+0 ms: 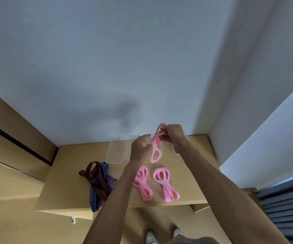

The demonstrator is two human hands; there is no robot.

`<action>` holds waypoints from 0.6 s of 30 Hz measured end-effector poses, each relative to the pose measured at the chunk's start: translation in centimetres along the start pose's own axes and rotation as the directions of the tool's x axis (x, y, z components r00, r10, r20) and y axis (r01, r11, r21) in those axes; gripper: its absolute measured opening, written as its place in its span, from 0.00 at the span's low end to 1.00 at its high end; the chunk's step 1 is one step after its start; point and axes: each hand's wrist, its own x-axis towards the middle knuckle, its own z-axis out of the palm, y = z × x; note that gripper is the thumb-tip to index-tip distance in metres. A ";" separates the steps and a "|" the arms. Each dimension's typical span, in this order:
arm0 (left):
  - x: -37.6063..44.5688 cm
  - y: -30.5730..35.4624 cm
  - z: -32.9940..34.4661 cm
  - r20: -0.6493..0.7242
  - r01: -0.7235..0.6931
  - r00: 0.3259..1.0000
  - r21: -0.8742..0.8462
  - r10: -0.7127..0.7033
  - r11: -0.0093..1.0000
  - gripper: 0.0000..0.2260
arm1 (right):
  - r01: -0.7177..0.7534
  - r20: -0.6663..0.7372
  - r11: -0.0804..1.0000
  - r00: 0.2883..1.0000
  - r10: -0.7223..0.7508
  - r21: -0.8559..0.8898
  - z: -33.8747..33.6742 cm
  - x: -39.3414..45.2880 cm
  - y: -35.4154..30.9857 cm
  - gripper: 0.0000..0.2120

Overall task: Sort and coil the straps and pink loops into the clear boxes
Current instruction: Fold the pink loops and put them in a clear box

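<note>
Near me, two coiled pink loops (pixel 143 182) wait — my right hand (pixel 173 133) pinches a third pink loop (pixel 155 152), left hand (pixel 140 148) loose — its dangling end could uncoil.

Matt wood table (pixel 71 173), clear plastic box (pixel 114 154)

Bare forearms, white shoes (pixel 151 237)

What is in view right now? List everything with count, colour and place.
Pink rubber figure-eight loops: one held up over the far side; two lying on clear lids near the front edge.
Striped elastic straps: tangled pile, red-brown and blue, front left, over something purple.
Clear plastic boxes: several, exact count unclear, along the wall.
Light wooden table: one.
Left hand: open, beside the held loop.
Right hand: pinching the held loop's top.
</note>
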 end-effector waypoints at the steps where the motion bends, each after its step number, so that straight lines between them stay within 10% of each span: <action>1: -0.3 0.4 0.2 0.073 -0.056 0.996 -0.048 0.059 0.997 0.13 | -0.005 0.020 1.000 1.000 0.005 0.012 0.2 -0.1 -0.3 0.06; 13: 1.2 3.6 2.1 0.061 -0.133 0.989 -0.050 0.136 0.990 0.08 | 0.187 0.205 0.981 0.963 -0.174 -0.044 -2.3 -0.4 -0.8 0.15; 18: 2.0 4.2 1.8 0.124 0.180 0.983 -0.493 -0.135 0.851 0.10 | 0.221 -0.236 0.938 0.929 -0.286 -0.267 -3.7 0.2 2.4 0.20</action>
